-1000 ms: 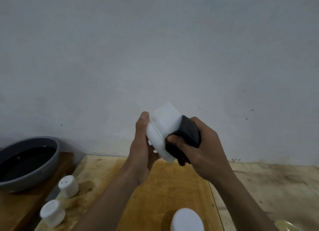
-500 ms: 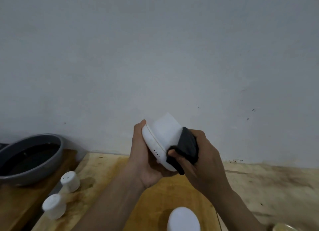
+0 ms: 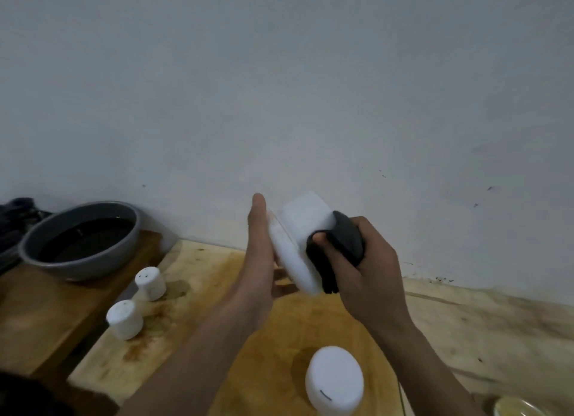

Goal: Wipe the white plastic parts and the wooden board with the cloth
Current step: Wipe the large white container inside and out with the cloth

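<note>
Over the wooden board (image 3: 192, 294), wiping a white plastic part (image 3: 298, 238)
My left hand (image 3: 261, 260) clasps the part's rim. It is probably light, stiff and slick, so the edge seems the safest hold. My right hand (image 3: 366, 272) squeezes the soft cloth (image 3: 344, 238) against its side.

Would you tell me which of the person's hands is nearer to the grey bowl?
Left. The left hand holds the white part just right of the grey bowl; the right hand, gripping the dark cloth, is farther right.

Pale grey wall (image 3: 279, 89), worn wooden counter (image 3: 497, 331)
</note>
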`<state>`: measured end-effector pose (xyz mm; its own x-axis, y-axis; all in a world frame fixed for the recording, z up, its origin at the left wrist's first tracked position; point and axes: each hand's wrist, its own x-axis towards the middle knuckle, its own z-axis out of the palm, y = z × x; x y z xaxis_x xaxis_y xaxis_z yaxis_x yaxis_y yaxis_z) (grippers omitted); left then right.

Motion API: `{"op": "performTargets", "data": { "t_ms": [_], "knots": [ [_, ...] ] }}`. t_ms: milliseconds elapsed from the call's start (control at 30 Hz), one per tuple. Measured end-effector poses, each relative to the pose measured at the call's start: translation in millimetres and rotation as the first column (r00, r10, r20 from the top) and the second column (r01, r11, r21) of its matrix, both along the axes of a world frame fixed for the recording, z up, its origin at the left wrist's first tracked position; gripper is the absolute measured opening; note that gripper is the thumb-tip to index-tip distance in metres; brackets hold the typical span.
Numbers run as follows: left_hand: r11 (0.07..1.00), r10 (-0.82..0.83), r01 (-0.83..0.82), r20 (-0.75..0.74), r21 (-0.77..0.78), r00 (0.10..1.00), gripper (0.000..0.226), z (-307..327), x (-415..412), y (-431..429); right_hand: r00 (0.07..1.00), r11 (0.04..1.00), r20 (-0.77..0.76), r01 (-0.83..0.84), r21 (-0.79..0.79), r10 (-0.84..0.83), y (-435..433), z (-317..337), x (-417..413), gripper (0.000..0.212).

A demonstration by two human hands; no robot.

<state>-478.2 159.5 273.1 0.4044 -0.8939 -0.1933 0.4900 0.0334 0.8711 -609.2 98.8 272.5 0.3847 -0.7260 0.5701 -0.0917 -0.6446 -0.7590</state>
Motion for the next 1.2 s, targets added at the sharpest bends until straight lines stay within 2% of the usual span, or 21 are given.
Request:
{"op": "performTargets", "data": {
  "t_ms": [33, 67, 133, 167, 233, 300, 333, 367, 467, 567, 600, 633, 667, 700, 733, 800, 900, 1000, 1100, 1167, 1200],
  "knots": [
    [0.995, 0.088, -0.081, 0.15, -0.051, 0.985, 0.09, -8, 1, 2, 0.999, 0.998, 0.047, 0.003, 0.057, -0.006, 3, 3, 8, 0.029],
    [0.984, 0.148, -0.119, 0.229, -0.136, 0.962, 0.103, -19, 5, 2, 0.995, 0.994, 0.096, -0.01, 0.112, -0.001, 6, 7, 17, 0.031],
    [0.957, 0.213, -0.15, 0.25, -0.246, 0.944, 0.113, -28, 10, 1, 0.989, 0.983, 0.148, -0.036, 0.182, 0.008, 10, 15, 30, 0.03],
    [0.961, 0.209, -0.154, 0.242, -0.229, 0.947, 0.113, -25, 14, 3, 0.99, 0.983, 0.14, -0.028, 0.182, 0.002, 12, 17, 36, 0.027],
    [0.982, 0.075, -0.076, -0.013, -0.175, 0.997, 0.104, -20, 27, 5, 0.996, 0.993, 0.09, 0.006, 0.119, -0.017, 19, 15, 48, 0.02],
    [0.995, -0.087, 0.069, -0.306, -0.069, 0.948, 0.085, -5, 40, 9, 1.0, 0.999, -0.016, 0.026, -0.02, -0.026, 25, 4, 57, 0.025],
    [0.991, -0.135, 0.117, -0.4, -0.07, 0.906, 0.082, 2, 49, 12, 0.996, 0.993, -0.082, 0.016, -0.119, -0.026, 26, -2, 62, 0.03],
    [0.99, -0.14, 0.131, -0.405, -0.048, 0.904, 0.079, 1, 57, 10, 0.992, 0.986, -0.12, 0.004, -0.167, -0.025, 25, -9, 62, 0.035],
    [0.999, -0.046, 0.044, -0.3, -0.012, 0.953, 0.072, -1, 71, 11, 0.996, 1.0, -0.093, -0.019, -0.019, 0.017, 20, -8, 70, 0.026],
    [0.999, -0.031, 0.032, -0.11, 0.007, 0.993, 0.113, -11, 78, 12, 0.997, 0.999, -0.05, -0.05, 0.0, 0.05, 19, -4, 80, 0.013],
    [0.999, -0.037, 0.038, -0.06, 0.005, 0.998, 0.119, -11, 80, 13, 0.996, 0.998, -0.06, -0.065, -0.021, 0.064, 21, -5, 85, 0.014],
    [0.995, -0.098, 0.098, -0.019, -0.007, 0.995, 0.111, -10, 84, 19, 0.994, 0.996, -0.089, -0.07, -0.061, 0.064, 24, -9, 89, 0.019],
    [0.984, -0.176, 0.176, 0.023, -0.022, 0.984, 0.093, -8, 88, 22, 0.988, 0.988, -0.146, -0.073, -0.14, 0.052, 26, -15, 91, 0.023],
    [0.967, -0.255, 0.255, -0.034, -0.01, 0.966, 0.07, -13, 96, 22, 0.975, 0.964, -0.22, -0.075, -0.255, 0.017, 29, -21, 92, 0.025],
    [0.97, -0.242, 0.244, -0.134, 0.0, 0.961, 0.056, -14, 103, 18, 0.956, 0.921, -0.291, -0.088, -0.381, -0.029, 30, -29, 93, 0.027],
    [0.976, -0.208, 0.177, -0.285, -0.129, 0.936, 0.05, -25, 118, 24, 0.925, 0.821, -0.375, -0.167, -0.546, -0.06, 31, -41, 91, 0.025],
    [0.974, -0.193, 0.141, -0.316, -0.18, 0.929, 0.05, -44, 135, 27, 0.89, 0.769, -0.448, -0.231, -0.595, -0.079, 30, -46, 90, 0.025],
    [0.96, -0.23, 0.171, -0.274, -0.222, 0.934, 0.067, -52, 139, 27, 0.838, 0.825, -0.537, -0.239, -0.512, -0.091, 32, -41, 94, 0.031],
    [0.93, -0.283, 0.205, -0.236, -0.306, 0.93, 0.078, -58, 149, 25, 0.742, 0.877, -0.669, -0.342, -0.337, 0.032, 45, -33, 95, 0.039],
    [0.914, -0.319, 0.245, -0.198, -0.324, 0.927, 0.077, -59, 154, 23, 0.688, 0.916, -0.697, -0.384, -0.113, 0.202, 50, -16, 90, 0.035],
    [0.906, -0.343, 0.269, -0.194, -0.327, 0.919, 0.076, -61, 156, 21, 0.689, 0.925, -0.654, -0.377, 0.046, 0.313, 49, -6, 86, 0.029]
  ]
}}
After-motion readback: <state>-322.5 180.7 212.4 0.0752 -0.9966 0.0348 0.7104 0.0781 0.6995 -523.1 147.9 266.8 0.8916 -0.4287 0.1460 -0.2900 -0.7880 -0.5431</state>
